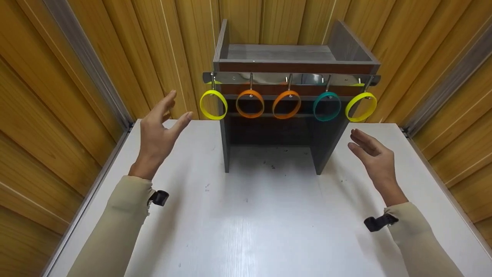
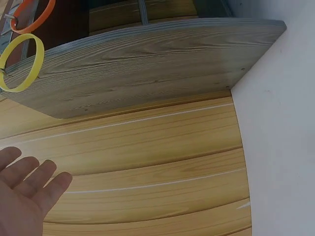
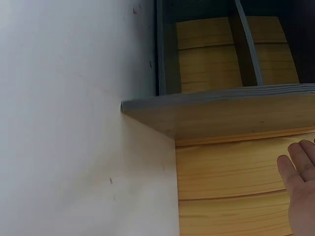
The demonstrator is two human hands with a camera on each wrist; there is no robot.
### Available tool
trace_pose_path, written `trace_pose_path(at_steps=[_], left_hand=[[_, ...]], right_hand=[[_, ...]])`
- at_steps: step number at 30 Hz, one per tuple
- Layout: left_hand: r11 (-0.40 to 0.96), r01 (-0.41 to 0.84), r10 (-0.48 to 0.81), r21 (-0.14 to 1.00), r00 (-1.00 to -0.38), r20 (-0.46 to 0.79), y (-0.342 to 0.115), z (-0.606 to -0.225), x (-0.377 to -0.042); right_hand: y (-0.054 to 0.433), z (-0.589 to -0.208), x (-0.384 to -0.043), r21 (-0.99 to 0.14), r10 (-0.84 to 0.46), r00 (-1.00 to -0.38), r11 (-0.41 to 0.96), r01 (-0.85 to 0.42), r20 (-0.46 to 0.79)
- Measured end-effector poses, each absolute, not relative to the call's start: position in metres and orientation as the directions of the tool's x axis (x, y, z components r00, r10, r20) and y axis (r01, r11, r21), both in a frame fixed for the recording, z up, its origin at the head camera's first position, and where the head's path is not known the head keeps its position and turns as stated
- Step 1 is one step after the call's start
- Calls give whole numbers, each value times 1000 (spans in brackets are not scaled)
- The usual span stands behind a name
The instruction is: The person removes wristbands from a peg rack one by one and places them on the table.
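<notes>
In the head view, several coloured rings hang from the hooks of a shiny metal rail (image 1: 265, 78). From left to right they are a yellow ring (image 1: 203, 109), an orange ring (image 1: 238, 105), a second orange ring (image 1: 274, 107), a teal ring (image 1: 316, 109) and another yellow ring (image 1: 349, 111). My left hand (image 1: 155, 132) is held up to the left of the first yellow ring, thumb spread from the fingers, holding nothing. Below the right-hand yellow ring is my right hand (image 1: 376, 159), its fingers slightly bent and nothing in them. Neither hand touches a ring.
A grey wooden shelf unit (image 1: 226, 150) with upright side panels carries the rail on its front. It stands at the back of a white table (image 1: 250, 231). Wood-patterned walls (image 1: 50, 127) enclose the table at the back and both sides.
</notes>
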State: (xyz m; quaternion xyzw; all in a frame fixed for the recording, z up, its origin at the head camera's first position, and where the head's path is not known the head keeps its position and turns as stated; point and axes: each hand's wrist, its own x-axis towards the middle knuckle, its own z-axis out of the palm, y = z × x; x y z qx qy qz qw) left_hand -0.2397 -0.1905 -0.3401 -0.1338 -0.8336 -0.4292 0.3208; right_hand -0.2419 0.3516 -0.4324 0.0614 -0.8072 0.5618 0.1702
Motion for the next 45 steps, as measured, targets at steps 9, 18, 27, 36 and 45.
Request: trace_pose_path(at_steps=[9, 18, 27, 36, 45], left_hand=[[491, 509, -62, 707, -789, 612, -182, -334, -241], [376, 529, -57, 761, -806, 588, -177, -333, -246], [326, 531, -62, 782, -814, 578, -173, -332, -248], [305, 538, -67, 785, -811, 582, -165, -330, -250], [294, 546, -64, 785, -808, 586, -162, -328, -251]], right_hand=[[338, -438, -247, -945, 117, -944, 147, -291, 309], [330, -452, -248, -966, 147, -957, 101, -237, 250], [318, -463, -252, -965, 210, -947, 151, -214, 243], [311, -468, -252, -939, 236, -929, 264, -222, 286], [304, -467, -252, -902, 293, -892, 368, -228, 345]])
